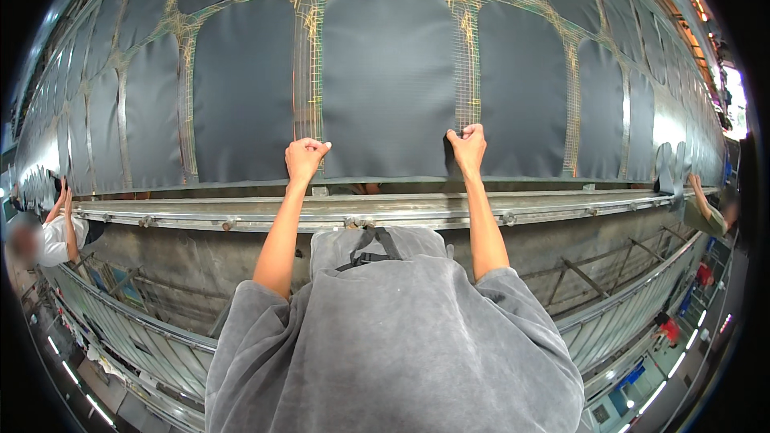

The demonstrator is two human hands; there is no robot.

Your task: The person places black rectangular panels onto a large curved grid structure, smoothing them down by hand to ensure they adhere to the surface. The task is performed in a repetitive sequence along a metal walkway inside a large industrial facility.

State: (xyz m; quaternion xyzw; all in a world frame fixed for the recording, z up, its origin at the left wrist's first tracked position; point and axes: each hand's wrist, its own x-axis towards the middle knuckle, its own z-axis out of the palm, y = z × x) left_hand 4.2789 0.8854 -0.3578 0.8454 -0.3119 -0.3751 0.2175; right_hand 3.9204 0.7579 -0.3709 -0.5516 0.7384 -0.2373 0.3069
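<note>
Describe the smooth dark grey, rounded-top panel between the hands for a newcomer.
Past the long, silvery metal rail lies a row of dark grey panels. The target is the central rounded-top panel; unlike its neighbours, it lies between the bare left hand and bare right hand.

Dark panel (389,80): smooth, matt, cloth-like. Rail (425,210): glossy metal. Grey shirt (433,345): matt cloth.

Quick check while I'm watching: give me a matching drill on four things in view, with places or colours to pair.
1. Left hand
2. Right hand
3. Middle panel
4. Metal rail

A. Dark grey, lying between both hands
B. At the middle panel's lower right edge
C. Silvery, running crosswise
D. At the middle panel's lower left edge

Pairs: 1-D, 2-B, 3-A, 4-C
</note>
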